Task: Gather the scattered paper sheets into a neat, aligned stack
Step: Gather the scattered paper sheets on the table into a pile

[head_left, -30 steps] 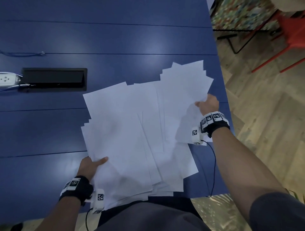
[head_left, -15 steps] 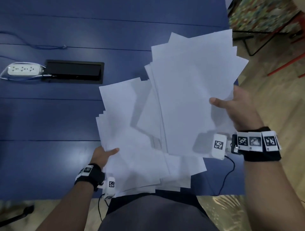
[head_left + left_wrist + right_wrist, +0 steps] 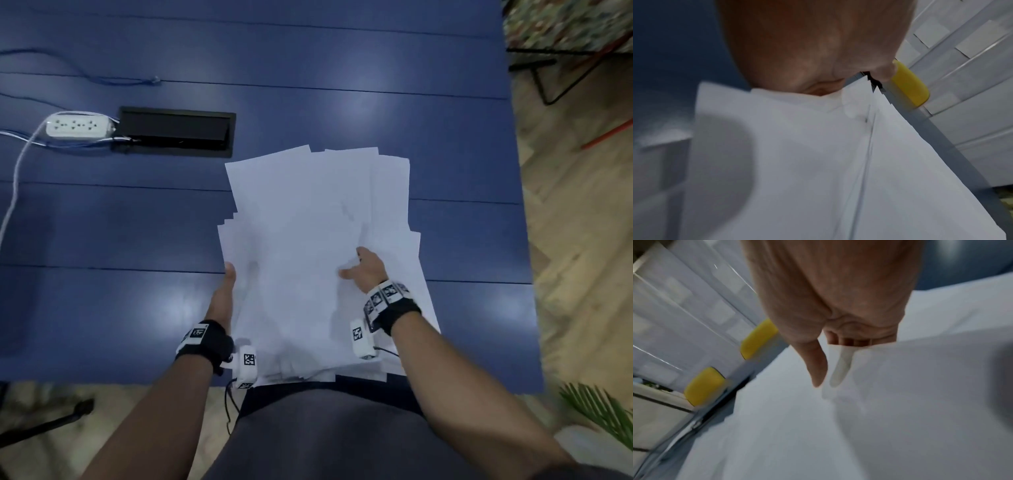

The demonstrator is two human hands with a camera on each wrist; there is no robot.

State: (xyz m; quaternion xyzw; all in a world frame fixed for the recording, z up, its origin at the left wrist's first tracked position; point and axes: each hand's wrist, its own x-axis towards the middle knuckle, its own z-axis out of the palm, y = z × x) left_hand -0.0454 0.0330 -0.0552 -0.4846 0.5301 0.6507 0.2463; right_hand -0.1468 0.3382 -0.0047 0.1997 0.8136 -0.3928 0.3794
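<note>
The paper sheets (image 3: 308, 240) lie as one loose white pile on the blue table (image 3: 102, 308), close to its near edge and towards its right end. The edges are not aligned: several corners step out along the far side and the left side, and the near ends fan out unevenly by the person's torso.

The left hand (image 3: 224, 294) holds the pile at its left edge. The thumb lies on top of the sheets; from the left wrist view the sheets (image 3: 797, 162) pass beneath the palm (image 3: 797, 48), and the fingers under them are hidden. This grip is closed on the paper.

The right hand (image 3: 368, 272) is on the right half of the pile, inward of its right edge. From the right wrist view the thumb (image 3: 816, 363) lies on top of a sheet while the fingers (image 3: 840, 369) are tucked beneath that sheet and show faintly through it, so this grip pinches a top sheet (image 3: 900, 386).

Beyond the left grip, far and to the left, a black recessed cable box (image 3: 176, 132) is set into the table. A white power strip (image 3: 78, 126) lies just beside it, with a white cable (image 3: 13, 192) trailing off the left side.
</note>
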